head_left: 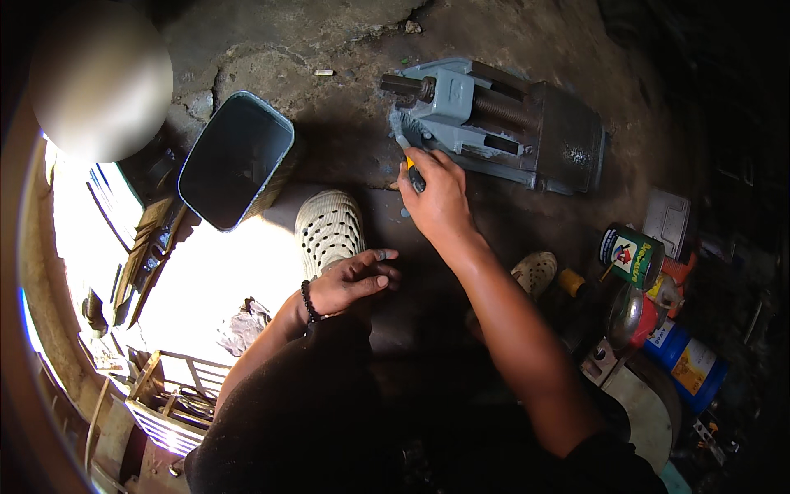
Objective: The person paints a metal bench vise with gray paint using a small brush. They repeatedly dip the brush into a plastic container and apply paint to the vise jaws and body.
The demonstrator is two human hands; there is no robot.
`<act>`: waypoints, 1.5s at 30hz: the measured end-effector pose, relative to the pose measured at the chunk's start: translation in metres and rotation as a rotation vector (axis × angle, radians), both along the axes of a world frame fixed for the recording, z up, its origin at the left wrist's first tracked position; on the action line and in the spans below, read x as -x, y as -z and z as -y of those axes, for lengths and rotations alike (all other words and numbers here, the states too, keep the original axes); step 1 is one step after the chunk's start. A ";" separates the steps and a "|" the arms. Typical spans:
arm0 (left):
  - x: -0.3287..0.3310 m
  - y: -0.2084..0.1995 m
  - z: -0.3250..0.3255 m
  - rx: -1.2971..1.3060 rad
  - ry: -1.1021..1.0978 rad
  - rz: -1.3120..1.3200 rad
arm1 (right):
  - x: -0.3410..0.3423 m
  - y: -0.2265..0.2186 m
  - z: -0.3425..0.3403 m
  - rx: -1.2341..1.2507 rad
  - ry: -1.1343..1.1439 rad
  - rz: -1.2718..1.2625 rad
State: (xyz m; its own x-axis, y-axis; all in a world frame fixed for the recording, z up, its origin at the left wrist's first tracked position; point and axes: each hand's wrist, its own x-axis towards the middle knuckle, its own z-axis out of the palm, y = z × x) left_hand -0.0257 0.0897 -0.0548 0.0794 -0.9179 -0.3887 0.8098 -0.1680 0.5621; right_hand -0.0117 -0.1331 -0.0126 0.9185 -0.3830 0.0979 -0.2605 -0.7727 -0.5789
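My right hand (438, 188) is closed around the yellow-and-black handle of a paintbrush (401, 138). Its bristles, coated in grey-blue paint, touch the near left corner of a heavy machine vise (454, 103). The vise lies on the dark floor, its left part grey-blue, its right block dark and partly shiny. A threaded screw runs along its middle, and a dark square shaft end sticks out at the left. My left hand (354, 281), with a dark bead bracelet at the wrist, hangs loosely near my pale shoe (329, 230). Its fingers are apart and hold nothing.
A tall rectangular container (286, 136) with a paint-smeared rim stands left of the vise. On the right are a green can (632, 257), a blue container (687, 366) and other clutter. A slatted crate (169, 420) sits at the lower left, beside a crumpled rag (245, 328).
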 end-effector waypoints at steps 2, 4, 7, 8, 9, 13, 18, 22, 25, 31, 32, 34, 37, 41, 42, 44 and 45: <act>0.000 -0.002 -0.002 -0.012 0.000 -0.021 | -0.001 -0.003 0.001 0.013 0.011 -0.044; 0.000 -0.001 -0.002 0.001 -0.013 -0.053 | -0.001 -0.007 0.002 0.006 0.000 -0.031; 0.001 0.000 -0.001 0.020 -0.034 -0.038 | -0.002 -0.010 0.003 -0.053 0.000 0.000; 0.001 0.001 -0.001 0.021 -0.036 -0.047 | -0.002 -0.009 0.003 -0.051 0.006 0.021; 0.002 0.001 -0.001 0.021 -0.038 -0.059 | -0.001 -0.008 0.001 -0.040 0.009 0.060; -0.001 0.000 -0.002 0.013 0.009 0.005 | -0.002 0.001 -0.006 -0.027 0.000 -0.033; -0.002 -0.002 0.000 0.012 0.001 -0.032 | -0.006 0.002 -0.002 -0.004 -0.003 -0.093; -0.001 -0.002 0.001 0.006 0.005 -0.035 | -0.021 -0.007 0.003 -0.022 0.101 -0.166; -0.001 -0.001 0.001 0.008 0.024 0.009 | -0.030 -0.013 0.000 -0.058 0.157 -0.232; -0.002 -0.001 -0.001 0.010 0.030 0.020 | -0.038 -0.020 -0.002 -0.048 0.156 -0.299; -0.002 -0.001 -0.001 0.012 0.025 0.013 | -0.039 -0.020 -0.001 -0.065 0.165 -0.316; -0.002 0.000 -0.001 0.006 0.021 0.009 | -0.040 -0.021 0.000 -0.052 0.165 -0.308; -0.001 -0.001 -0.002 0.006 0.005 0.008 | -0.041 -0.022 0.001 -0.013 0.146 -0.281; -0.002 -0.001 -0.002 0.003 0.013 0.021 | -0.041 -0.024 0.003 -0.071 0.152 -0.310; -0.003 -0.001 -0.002 0.002 0.015 0.027 | -0.041 -0.024 0.004 -0.075 0.149 -0.297; -0.003 -0.001 -0.002 0.002 0.013 0.028 | -0.040 -0.024 0.003 -0.070 0.128 -0.283; -0.003 -0.001 -0.002 0.003 0.009 0.022 | -0.040 -0.023 0.003 -0.045 0.117 -0.303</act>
State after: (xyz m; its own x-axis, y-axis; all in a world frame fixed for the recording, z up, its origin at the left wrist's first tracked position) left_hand -0.0229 0.0916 -0.0542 0.0796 -0.9199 -0.3840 0.7957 -0.1734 0.5804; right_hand 0.0278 -0.1359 0.0109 0.8526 -0.4858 -0.1926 -0.5120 -0.7027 -0.4941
